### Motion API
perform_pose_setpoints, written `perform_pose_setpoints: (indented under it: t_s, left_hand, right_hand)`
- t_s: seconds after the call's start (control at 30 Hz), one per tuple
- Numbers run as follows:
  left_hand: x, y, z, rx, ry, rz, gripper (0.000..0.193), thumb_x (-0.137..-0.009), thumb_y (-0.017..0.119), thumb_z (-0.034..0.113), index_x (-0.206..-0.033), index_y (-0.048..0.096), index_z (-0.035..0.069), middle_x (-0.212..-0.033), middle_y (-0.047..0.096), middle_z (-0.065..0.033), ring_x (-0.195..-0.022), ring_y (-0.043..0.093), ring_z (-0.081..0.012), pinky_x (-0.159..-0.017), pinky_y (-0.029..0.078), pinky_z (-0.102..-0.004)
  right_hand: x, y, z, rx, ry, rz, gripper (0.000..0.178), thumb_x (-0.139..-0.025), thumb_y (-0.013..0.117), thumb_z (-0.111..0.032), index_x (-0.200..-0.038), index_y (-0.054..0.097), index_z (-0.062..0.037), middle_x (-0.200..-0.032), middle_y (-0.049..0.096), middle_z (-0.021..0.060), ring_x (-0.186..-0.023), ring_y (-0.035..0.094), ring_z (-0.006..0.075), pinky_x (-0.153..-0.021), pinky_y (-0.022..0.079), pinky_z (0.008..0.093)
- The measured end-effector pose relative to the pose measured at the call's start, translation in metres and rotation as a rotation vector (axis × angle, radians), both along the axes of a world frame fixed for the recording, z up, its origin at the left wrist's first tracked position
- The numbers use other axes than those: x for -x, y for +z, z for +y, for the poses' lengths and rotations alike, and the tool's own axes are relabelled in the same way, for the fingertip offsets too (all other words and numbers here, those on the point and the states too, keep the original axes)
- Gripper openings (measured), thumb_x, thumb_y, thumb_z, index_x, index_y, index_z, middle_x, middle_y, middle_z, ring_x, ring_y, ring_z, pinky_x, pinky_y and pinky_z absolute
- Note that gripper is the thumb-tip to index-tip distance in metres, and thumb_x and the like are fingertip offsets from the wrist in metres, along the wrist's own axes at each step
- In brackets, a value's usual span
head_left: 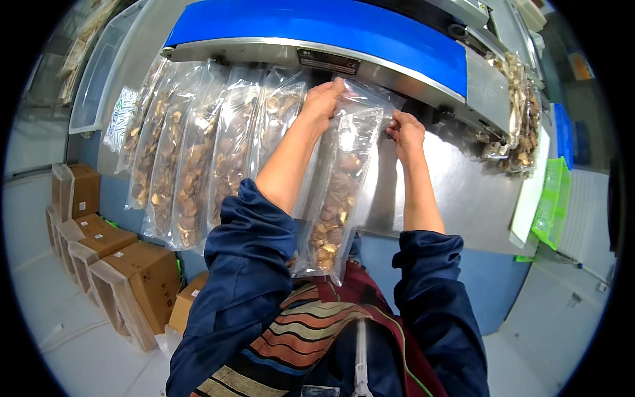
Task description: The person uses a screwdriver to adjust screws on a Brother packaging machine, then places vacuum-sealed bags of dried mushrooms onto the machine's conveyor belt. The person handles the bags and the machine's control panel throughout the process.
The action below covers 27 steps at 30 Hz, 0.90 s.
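A long clear plastic bag of dried mushrooms [334, 205] hangs over the front edge of the steel table, its lower end near my apron. My left hand [323, 104] pinches the bag's upper left corner, right beside the blue and steel machine [317, 26]. At the upper right edge of the same bag, my right hand [407, 134] is closed, fingers curled around the plastic. The bag's top edge lies close to the slot under the machine's front; whether it reaches inside is hard to see. Left of it, several similar filled bags [188, 198] lie side by side, tops toward the machine.
The steel table [450, 192] runs under the machine. More bagged mushrooms [526, 126] pile up at its right end, near a green basket [552, 205]. A clear plastic bin [99, 86] stands at the far left. Cardboard boxes [149, 281] line the floor at left.
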State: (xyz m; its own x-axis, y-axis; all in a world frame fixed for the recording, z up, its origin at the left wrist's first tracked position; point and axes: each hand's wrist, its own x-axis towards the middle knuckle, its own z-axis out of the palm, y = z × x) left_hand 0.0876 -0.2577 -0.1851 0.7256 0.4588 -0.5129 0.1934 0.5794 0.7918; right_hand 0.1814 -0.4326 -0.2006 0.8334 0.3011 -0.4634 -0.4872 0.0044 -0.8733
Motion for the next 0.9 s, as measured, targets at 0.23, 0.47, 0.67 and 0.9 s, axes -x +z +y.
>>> perform_pose_setpoints:
  t_s: [0.23,0.47,0.67,0.9]
  left_hand:
    - [0.014,0.002,-0.017,0.057,-0.051,-0.028,0.03,-0.088,0.058,0.018,-0.107,0.055,-0.005,-0.1,0.064,-0.0129,-0.093,0.06,-0.0194,-0.082,0.048,-0.031]
    - [0.019,-0.025,-0.026,0.078,0.175,-0.108,0.028,-0.092,0.054,0.021,-0.096,0.058,-0.006,-0.086,0.064,-0.0138,-0.074,0.062,-0.0195,-0.066,0.052,-0.0309]
    - [0.024,-0.007,-0.027,0.182,0.192,-0.136,0.021,-0.089,0.056,0.016,-0.091,0.059,-0.005,-0.086,0.065,-0.0173,-0.075,0.064,-0.022,-0.067,0.052,-0.0311]
    - [0.021,0.021,-0.033,-0.025,0.142,-0.14,0.027,-0.093,0.05,0.023,-0.095,0.056,-0.004,-0.092,0.064,-0.021,-0.083,0.063,-0.0245,-0.072,0.052,-0.0334]
  right_hand:
    - [-0.002,-0.007,-0.004,0.006,0.099,0.076,0.012,-0.084,0.06,-0.016,-0.09,0.06,-0.0053,-0.072,0.055,0.0004,-0.065,0.052,0.0104,-0.057,0.045,0.0239]
    - [0.009,-0.008,0.01,-0.088,-0.088,0.157,0.007,-0.084,0.057,-0.008,-0.083,0.059,-0.0013,-0.07,0.053,0.0045,-0.064,0.052,0.0152,-0.059,0.046,0.0272]
    - [0.007,-0.006,0.008,-0.162,-0.091,0.243,0.009,-0.082,0.057,-0.01,-0.078,0.056,-0.0014,-0.069,0.052,0.0064,-0.063,0.052,0.0166,-0.057,0.047,0.0284]
    - [0.008,0.01,0.01,-0.187,-0.06,0.09,0.018,-0.081,0.064,-0.018,-0.087,0.062,-0.0016,-0.069,0.053,0.0016,-0.062,0.051,0.0119,-0.055,0.044,0.0251]
